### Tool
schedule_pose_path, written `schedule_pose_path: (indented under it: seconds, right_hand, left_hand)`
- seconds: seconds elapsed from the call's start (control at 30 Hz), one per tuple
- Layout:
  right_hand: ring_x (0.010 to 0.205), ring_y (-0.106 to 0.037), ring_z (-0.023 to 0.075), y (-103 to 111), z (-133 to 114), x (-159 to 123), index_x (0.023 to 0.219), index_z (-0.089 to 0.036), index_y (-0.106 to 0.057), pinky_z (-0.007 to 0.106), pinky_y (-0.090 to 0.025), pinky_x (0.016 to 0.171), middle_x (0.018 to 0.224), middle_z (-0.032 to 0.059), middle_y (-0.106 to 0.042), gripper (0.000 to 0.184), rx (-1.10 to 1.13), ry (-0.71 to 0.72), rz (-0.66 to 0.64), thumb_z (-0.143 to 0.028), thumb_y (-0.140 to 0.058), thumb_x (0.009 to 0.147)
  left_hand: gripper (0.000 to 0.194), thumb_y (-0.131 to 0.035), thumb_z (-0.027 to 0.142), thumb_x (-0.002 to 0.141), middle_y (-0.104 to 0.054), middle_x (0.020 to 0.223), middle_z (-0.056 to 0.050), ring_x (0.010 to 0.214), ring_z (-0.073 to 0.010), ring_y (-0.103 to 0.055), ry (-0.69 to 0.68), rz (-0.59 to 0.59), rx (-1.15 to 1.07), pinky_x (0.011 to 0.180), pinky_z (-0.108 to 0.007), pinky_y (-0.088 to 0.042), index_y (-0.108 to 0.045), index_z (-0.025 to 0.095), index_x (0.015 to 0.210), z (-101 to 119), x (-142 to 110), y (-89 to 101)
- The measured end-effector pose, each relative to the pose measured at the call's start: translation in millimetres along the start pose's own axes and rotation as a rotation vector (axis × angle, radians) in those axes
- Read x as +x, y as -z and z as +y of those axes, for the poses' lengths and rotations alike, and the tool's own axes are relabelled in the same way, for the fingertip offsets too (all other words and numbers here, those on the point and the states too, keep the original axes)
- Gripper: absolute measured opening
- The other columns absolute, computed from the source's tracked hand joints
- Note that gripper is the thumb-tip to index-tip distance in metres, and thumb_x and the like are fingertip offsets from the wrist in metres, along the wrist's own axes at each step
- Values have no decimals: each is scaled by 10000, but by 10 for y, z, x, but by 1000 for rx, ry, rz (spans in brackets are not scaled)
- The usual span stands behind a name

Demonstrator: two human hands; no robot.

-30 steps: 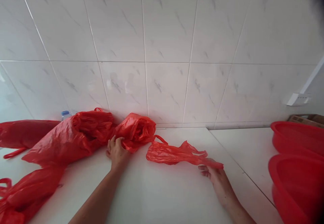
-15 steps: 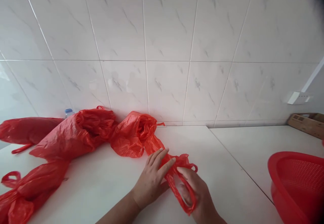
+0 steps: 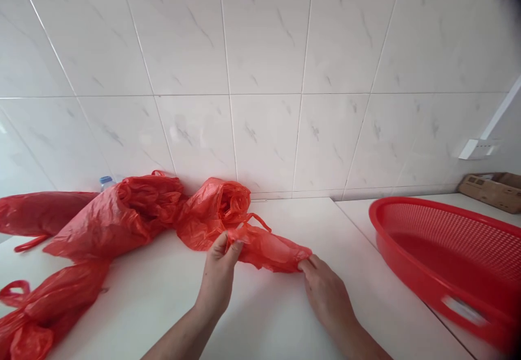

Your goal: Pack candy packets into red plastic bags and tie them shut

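Note:
A small crumpled red plastic bag (image 3: 268, 250) lies on the white counter (image 3: 260, 316), stretched between my two hands. My left hand (image 3: 220, 273) pinches its left end between thumb and fingers. My right hand (image 3: 323, 292) grips its right end with fingers curled under the plastic. Just behind it, a bunched red bag (image 3: 214, 213) rests against the tiled wall.
More red plastic bags (image 3: 114, 219) are heaped along the wall to the left, one more at the near left edge (image 3: 40, 311). A small bottle with a blue cap (image 3: 106, 182) stands behind them. A red mesh basket (image 3: 448, 257) hovers at the right. A cardboard box (image 3: 490, 190) sits far right.
My hands have spread apart, pulling the small bag out flat between them. A large red mesh basket has swung into view from the right, blurred by motion.

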State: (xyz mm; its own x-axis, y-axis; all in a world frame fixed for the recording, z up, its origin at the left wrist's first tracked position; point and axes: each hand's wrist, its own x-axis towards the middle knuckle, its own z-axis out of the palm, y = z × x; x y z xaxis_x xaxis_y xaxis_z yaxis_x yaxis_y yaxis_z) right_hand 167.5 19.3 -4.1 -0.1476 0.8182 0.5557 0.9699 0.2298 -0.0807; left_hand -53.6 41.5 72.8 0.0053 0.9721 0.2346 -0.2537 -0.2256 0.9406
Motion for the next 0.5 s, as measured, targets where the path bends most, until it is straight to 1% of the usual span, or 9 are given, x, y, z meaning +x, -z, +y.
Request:
schedule_pose_path:
  seconds: [0.1,0.17,0.23,0.3,0.33,0.4,0.43,0.5]
  right_hand:
    - [564,-494,175,82,64,34,736,-182,-566,277,-368,454,679,41,-541,272,-112,-34,73,22,-389,706]
    - [609,-502,192,153,15,49,762,-177,-581,301,-386,496,711,57,-557,252,-98,-15,152,-8,-396,735]
    - [723,-537,224,224,-107,47,893,-172,-605,348,-435,598,827,85,-598,248,-4,48,255,-56,-417,780]
    - [852,-555,244,279,-262,27,1073,-173,-575,387,-461,722,958,102,-615,309,162,137,325,-82,-427,817]
    - [911,-557,248,294,-333,13,1136,-178,-546,396,-462,774,1008,107,-614,342,260,177,336,-85,-422,832]
    - [982,-557,243,298,-431,-12,1183,-193,-515,395,-463,826,1067,111,-608,366,461,206,309,-85,-391,856]
    - [965,-569,234,288,-452,-21,1166,-200,-523,380,-470,810,1057,109,-613,347,565,186,275,-96,-373,871]
    - [811,-597,203,252,-443,-25,1071,-215,-566,322,-483,690,929,80,-638,283,767,50,168,-154,-345,905]
  left_hand:
    - [166,-604,351,824,-538,737,24,645,-97,-458,39,55,-87,627,-212,-415,-585,197,765,96,63,49]
    - [175,-621,355,814,-513,715,37,614,-86,-434,87,53,-130,596,-200,-398,-570,201,750,135,67,47]
    - [173,-631,356,810,-495,688,42,605,-85,-430,144,23,-159,599,-205,-402,-571,201,763,151,32,8]
    - [165,-628,348,813,-506,690,33,623,-93,-448,191,-53,-156,638,-228,-424,-581,192,785,152,-35,-59]
    - [161,-624,339,817,-524,706,23,639,-100,-461,214,-107,-151,659,-243,-434,-583,186,794,152,-75,-96]
    - [148,-618,310,821,-557,738,2,665,-113,-486,250,-223,-154,679,-264,-437,-571,175,783,156,-157,-165]
    - [141,-625,286,816,-563,727,0,658,-112,-489,264,-280,-157,668,-260,-430,-560,171,765,161,-196,-192]
    - [145,-652,242,789,-562,665,6,607,-106,-489,304,-399,-158,619,-242,-403,-539,167,739,173,-268,-229]
